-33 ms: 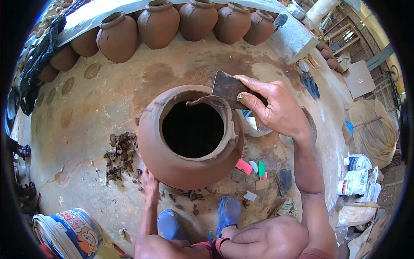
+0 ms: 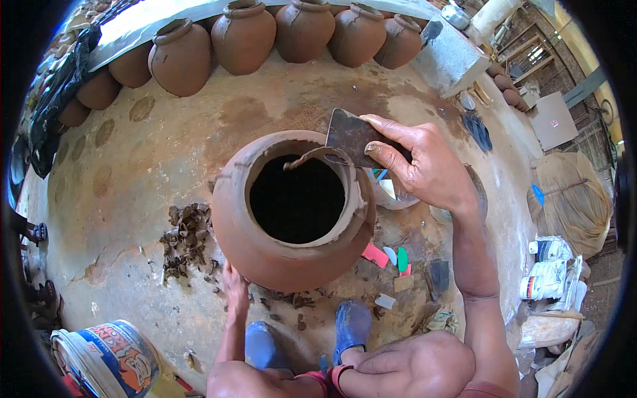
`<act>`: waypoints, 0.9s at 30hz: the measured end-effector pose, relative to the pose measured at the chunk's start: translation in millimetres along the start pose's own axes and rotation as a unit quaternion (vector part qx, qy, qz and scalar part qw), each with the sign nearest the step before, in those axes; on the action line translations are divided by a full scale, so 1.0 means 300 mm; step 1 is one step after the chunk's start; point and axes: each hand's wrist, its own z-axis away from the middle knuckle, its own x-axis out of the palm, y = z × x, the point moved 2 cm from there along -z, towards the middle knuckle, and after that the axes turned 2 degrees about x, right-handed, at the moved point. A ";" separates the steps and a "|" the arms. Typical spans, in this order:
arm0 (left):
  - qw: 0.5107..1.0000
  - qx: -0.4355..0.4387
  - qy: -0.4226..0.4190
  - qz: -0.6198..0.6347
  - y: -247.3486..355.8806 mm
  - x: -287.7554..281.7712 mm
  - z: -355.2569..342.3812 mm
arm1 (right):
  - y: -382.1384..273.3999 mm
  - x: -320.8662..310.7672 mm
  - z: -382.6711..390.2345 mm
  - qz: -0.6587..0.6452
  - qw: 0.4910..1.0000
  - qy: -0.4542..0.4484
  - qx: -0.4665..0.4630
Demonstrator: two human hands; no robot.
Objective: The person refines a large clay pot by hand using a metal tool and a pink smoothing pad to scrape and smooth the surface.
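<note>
While the right hand [image 2: 428, 162] pinches a flat dark scraper [image 2: 350, 138] at the clay pot [image 2: 285, 265]'s rim [image 2: 357, 192], the left hand [image 2: 235, 288] sits at its lower side, grip unclear.

Stained floor [image 2: 133, 205] is spreading below the right fingers [image 2: 393, 129]; a pale block [image 2: 456, 65] is standing beyond them, rightward.
</note>
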 end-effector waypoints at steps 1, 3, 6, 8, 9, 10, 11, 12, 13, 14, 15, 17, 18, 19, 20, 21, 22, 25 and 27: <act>0.999 -0.031 -0.004 0.028 0.014 0.022 0.051 | 0.004 -0.001 0.003 -0.003 1.000 0.003 -0.011; 0.991 -0.096 -0.021 0.095 0.006 0.082 0.170 | 0.015 -0.001 0.007 -0.002 0.999 0.012 -0.032; 0.970 -0.174 -0.069 0.154 -0.027 0.106 0.234 | 0.052 -0.009 0.030 0.011 0.999 0.028 -0.038; 0.976 -0.172 -0.062 0.123 0.005 0.090 0.205 | 0.079 -0.018 0.047 0.006 0.999 0.041 -0.029; 0.974 -0.146 -0.046 0.165 -0.037 0.050 0.149 | -0.001 0.017 -0.017 0.029 0.999 0.006 -0.024; 0.980 -0.131 -0.007 0.149 -0.008 0.033 0.082 | -0.003 0.006 -0.014 0.028 1.000 0.000 -0.015; 0.984 -0.116 0.032 0.134 0.025 0.015 0.006 | -0.003 0.000 -0.012 0.026 1.000 -0.007 -0.006; 0.988 -0.071 0.033 0.136 0.046 -0.040 -0.086 | -0.004 0.000 -0.017 0.024 0.999 0.011 -0.028; 0.990 -0.029 0.031 0.138 0.066 -0.070 -0.159 | 0.007 0.005 -0.014 0.023 0.998 0.027 -0.046; 0.995 -0.004 0.022 0.095 0.119 -0.043 -0.196 | 0.023 0.005 -0.004 0.027 0.997 0.042 -0.057; 0.998 0.019 0.008 0.053 0.181 -0.005 -0.224 | 0.029 -0.006 0.008 0.026 0.999 0.029 -0.029; 0.998 0.057 0.006 -0.037 0.217 0.002 -0.228 | 0.013 -0.020 0.010 0.014 1.000 0.006 0.018; 0.994 0.069 0.013 -0.084 0.217 0.012 -0.217 | 0.015 -0.017 0.015 0.016 1.000 0.008 0.018; 0.991 0.081 0.023 -0.107 0.220 0.021 -0.197 | 0.012 -0.015 0.020 0.019 1.000 0.010 0.016; 0.987 0.091 0.031 -0.129 0.222 0.043 -0.177 | 0.013 -0.018 0.025 0.025 0.999 0.011 0.017; 0.986 0.100 0.041 -0.127 0.220 0.061 -0.138 | 0.019 -0.020 0.029 0.025 0.999 0.017 0.015; 0.990 0.068 0.072 -0.097 0.175 0.045 -0.122 | 0.018 -0.018 0.026 0.021 0.999 0.023 0.009; 0.995 0.009 0.096 0.032 0.027 0.031 -0.034 | -0.003 -0.024 0.023 0.018 1.000 0.015 -0.001; 0.990 -0.057 0.087 0.098 -0.024 0.069 0.087 | -0.011 -0.013 0.027 0.010 1.000 0.009 -0.009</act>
